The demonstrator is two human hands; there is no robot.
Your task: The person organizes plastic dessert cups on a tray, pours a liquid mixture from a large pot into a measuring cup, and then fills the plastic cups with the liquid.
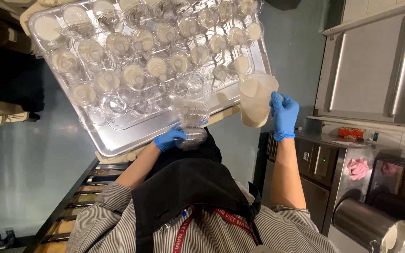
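A metal tray [118, 140] carries several small clear plastic cups. Most of them [118, 44] hold a creamy white liquid, while those nearest me [114, 104] look empty. My left hand [168, 138], in a blue glove, grips a stack of clear cups [192, 138] at the tray's near edge. Just above it, more clear cups [194, 112] rest on the tray. My right hand [283, 115], also gloved, holds a translucent jug [255, 98] of white liquid by its handle. The jug is tipped toward a cup at the tray's right edge.
Rack rails [85, 187] run under the tray at the lower left. To the right are a stainless steel counter with appliances [319, 161], an orange box [351, 132], a pink cloth [358, 167] and a round metal container [369, 225].
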